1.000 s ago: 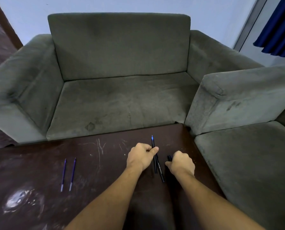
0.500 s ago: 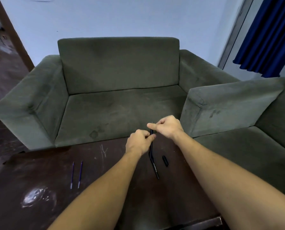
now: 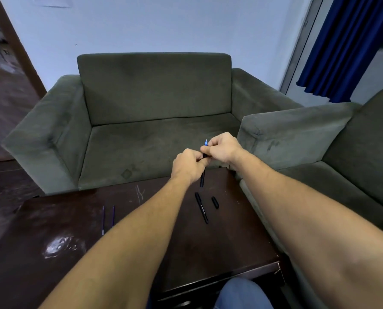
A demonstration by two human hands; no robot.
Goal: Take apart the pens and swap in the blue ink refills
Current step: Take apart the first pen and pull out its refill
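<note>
Both hands have risen off the table (image 3: 52,219) to frame centre: left hand (image 3: 189,165) grips the pen (image 3: 202,175) barrel, right hand (image 3: 223,148) pinches its blue-tipped top. Second pen (image 3: 201,207) and cap (image 3: 215,202) lie below; refills (image 3: 108,217) lower left.

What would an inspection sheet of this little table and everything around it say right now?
Surface: dark wooden table, scratched, with a shiny smear near its left side.
Job's things: held pen raised above the table, blue tip up; second pen and a black cap lying on the table; two blue refills lying side by side to the left.
Clutter: nothing seen.
Grippers: left hand grips the held pen's barrel; right hand pinches its upper end with the fingers.
Cables: nothing seen.
Surroundings: green sofa behind the table, another sofa to the right, blue curtain, pale wall.
</note>
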